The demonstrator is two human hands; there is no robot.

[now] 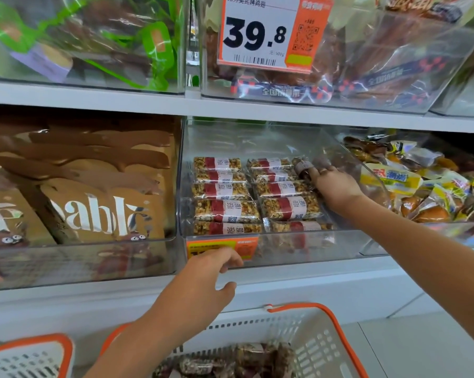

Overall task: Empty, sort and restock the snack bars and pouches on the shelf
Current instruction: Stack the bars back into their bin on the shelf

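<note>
A clear plastic bin (279, 249) on the middle shelf holds two neat rows of nut bars (227, 211) with red-and-white labels. My right hand (337, 184) reaches into the bin's right side and pinches a darker bar (301, 166) at the back right, held nearly upright. My left hand (203, 279) hovers in front of the bin's front wall, fingers loosely curled and holding nothing, just below the orange price tag (225, 245). Below, a white basket with an orange rim (337, 323) contains several dark bars (246, 358).
Brown pouches (94, 208) fill the bin to the left. Mixed yellow snack packs (421, 184) fill the bin to the right. The shelf above carries bins of green packs (94, 45) and a 39.8 price sign (260, 34). A second basket (28, 356) sits at lower left.
</note>
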